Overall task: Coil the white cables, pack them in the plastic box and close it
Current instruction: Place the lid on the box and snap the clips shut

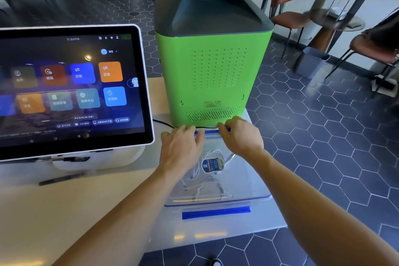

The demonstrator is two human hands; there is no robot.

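A clear plastic box (257, 188) with its clear lid on stands on the counter in front of me. White cables (203, 190) lie loosely coiled inside, under a blue and white label (212, 165). A blue latch (216, 214) sits at the near edge, another blue latch (212, 132) at the far edge. My left hand (181, 147) rests fingers-down on the far latch's left part. On the latch's right part my right hand (239, 134) presses with curled fingers.
A green and grey machine (211, 65) stands right behind the box, a black cord (162, 123) running from it. A large touchscreen terminal (71, 90) fills the left. A black pen (62, 179) lies on the counter (64, 211). Chairs and a bin stand on the tiled floor.
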